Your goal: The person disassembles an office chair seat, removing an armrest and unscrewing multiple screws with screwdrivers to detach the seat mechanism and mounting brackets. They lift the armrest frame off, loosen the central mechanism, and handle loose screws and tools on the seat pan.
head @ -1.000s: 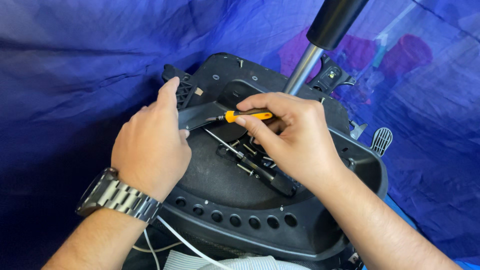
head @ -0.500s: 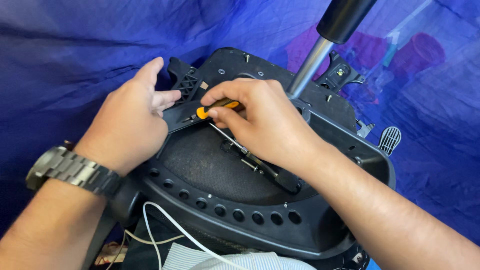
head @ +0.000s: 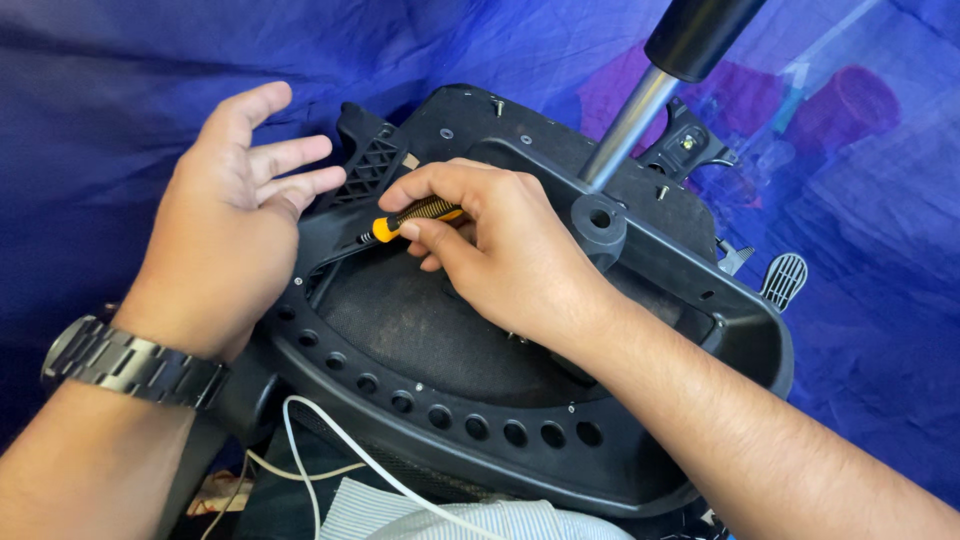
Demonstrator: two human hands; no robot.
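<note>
Two hands at work: both over the black chair base (head: 520, 420), head view only.
Right hand (head: 500, 250): clamped on the orange-handled screwdriver (head: 415, 215), tip pointing left into the frame's upper left corner.
Left hand (head: 225, 225): open, fingers spread, resting beside the ribbed bracket (head: 370, 170).
Progress: likely mid-way; several screws (head: 497, 103) visibly seated, others not checkable.
Change: left hand released from its earlier hold on the bracket, now splayed; screwdriver shifted slightly right.
Nearby: metal gas column (head: 625, 125), white cable (head: 330, 450), blue cloth (head: 120, 90).

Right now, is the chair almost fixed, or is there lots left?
Hard to say. The black chair base lies upside down, with its metal post in place. The right hand grips an orange-and-black screwdriver, tip at the frame's edge. The left hand is open beside it. Two screws stick up unseated.
</note>
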